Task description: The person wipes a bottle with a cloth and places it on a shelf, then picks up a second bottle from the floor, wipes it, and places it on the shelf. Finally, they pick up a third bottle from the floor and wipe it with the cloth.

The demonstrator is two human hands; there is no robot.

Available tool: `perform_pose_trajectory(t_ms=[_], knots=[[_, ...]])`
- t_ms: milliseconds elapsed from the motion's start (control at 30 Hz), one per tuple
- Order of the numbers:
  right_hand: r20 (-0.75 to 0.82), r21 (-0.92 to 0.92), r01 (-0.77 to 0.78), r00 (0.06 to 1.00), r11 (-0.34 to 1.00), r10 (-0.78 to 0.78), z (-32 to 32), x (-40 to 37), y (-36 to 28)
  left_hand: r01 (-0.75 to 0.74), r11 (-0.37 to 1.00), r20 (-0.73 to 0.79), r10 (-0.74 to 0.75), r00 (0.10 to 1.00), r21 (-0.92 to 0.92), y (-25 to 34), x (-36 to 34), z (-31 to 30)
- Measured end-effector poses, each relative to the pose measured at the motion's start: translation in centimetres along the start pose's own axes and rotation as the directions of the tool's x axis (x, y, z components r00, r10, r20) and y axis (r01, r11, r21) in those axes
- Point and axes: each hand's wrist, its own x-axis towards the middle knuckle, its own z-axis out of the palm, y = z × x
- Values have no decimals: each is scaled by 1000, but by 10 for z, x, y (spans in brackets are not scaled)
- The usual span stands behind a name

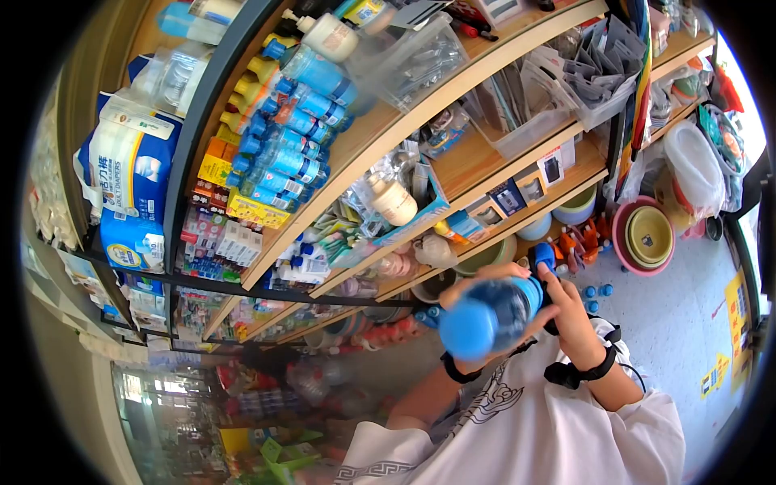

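A clear bottle [503, 311] with a blue cap [467, 329] is tilted, its cap end toward the camera and slightly blurred. My left hand [482, 277] is wrapped round it, fingers showing along its upper side. My right hand [572, 314] is closed at the far end of the bottle, by its blue label [529, 293]. A small blue object [545, 256] shows at the right fingertips; what it belongs to is hidden. Both wrists wear black bands.
Shelves [356, 166] on the left and ahead hold several blue-capped bottles [283, 162], a pump bottle [393, 200], clear bins [598, 89] and diaper packs [133, 182]. Stacked basins [644, 237] and more blue-capped bottles [592, 306] stand on the floor [663, 323] to the right.
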Motion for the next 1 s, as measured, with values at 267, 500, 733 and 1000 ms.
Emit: perform_pose_trajectory(t_ms=[267, 500, 733, 1000], knots=[[261, 50, -130, 959, 990, 113, 5, -31, -17, 438, 710, -152, -602, 784, -552, 35, 37, -109], [104, 189, 12, 994, 982, -32, -5, -12, -24, 522, 713, -437, -700, 564, -469, 63, 68, -226], [190, 175, -73, 981, 982, 39, 2, -5, -20, 560, 705, -395, -709, 585, -435, 53, 102, -284], [178, 182, -70, 983, 981, 37, 2, 3, -15, 705, 663, -376, -738, 561, -250, 46, 138, -327]])
